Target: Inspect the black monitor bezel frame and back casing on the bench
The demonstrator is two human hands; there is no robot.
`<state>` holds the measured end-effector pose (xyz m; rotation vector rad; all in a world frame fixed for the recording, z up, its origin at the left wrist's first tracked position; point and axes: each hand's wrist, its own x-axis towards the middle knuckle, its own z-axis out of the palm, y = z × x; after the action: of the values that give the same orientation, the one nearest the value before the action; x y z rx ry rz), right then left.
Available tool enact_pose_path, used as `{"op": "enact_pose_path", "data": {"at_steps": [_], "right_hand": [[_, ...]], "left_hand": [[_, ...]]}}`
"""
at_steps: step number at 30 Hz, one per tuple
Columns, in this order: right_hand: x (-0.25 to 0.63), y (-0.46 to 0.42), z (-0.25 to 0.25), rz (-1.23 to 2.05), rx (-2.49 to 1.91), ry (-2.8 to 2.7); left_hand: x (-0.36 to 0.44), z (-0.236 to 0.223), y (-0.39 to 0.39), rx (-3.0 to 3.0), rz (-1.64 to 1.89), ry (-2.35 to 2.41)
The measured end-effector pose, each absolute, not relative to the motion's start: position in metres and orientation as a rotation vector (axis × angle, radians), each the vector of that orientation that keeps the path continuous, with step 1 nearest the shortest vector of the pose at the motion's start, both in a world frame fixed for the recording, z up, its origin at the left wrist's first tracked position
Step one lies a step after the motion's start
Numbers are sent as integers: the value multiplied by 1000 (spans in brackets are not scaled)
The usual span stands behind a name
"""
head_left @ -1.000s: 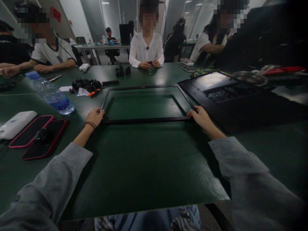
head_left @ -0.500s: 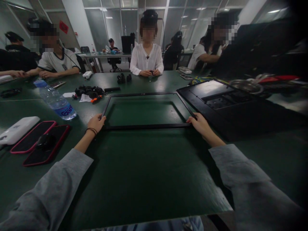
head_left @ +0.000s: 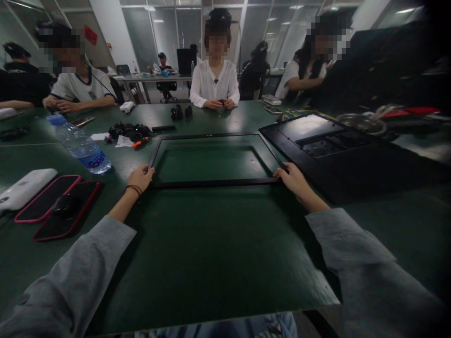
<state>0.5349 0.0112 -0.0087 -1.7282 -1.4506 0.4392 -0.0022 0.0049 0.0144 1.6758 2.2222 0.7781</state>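
Note:
A thin black rectangular frame (head_left: 214, 183), like a screen bezel, is held just over the green table (head_left: 225, 253), its shadow falling inside the opening. My left hand (head_left: 140, 179) grips its near left corner, with dark bands around the wrist. At the near right corner, my right hand (head_left: 291, 180) is closed on the same frame, thumb on top. Through the frame's opening the bare table top shows. Right of the frame lies a large black panel (head_left: 355, 173) with a raised section and a shiny grey patch.
Left of my left arm are a water bottle (head_left: 82, 145) lying tilted, a white device (head_left: 28, 188) and two red-edged phones (head_left: 70, 213). Black small parts (head_left: 130, 133) and paper sit beyond. A person in white (head_left: 214, 80) sits opposite, others at both sides.
My hands and the black frame stay almost in place; the whole view has shifted up slightly. The person at the left has drawn their hands closer to their body.

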Motion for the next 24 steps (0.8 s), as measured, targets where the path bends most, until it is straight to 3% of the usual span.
{"op": "enact_pose_path", "data": {"at_steps": [24], "right_hand": [[535,12,-9,439,-1745,-1426]], "left_hand": [[2,20,2,1640,771,2249]]}}
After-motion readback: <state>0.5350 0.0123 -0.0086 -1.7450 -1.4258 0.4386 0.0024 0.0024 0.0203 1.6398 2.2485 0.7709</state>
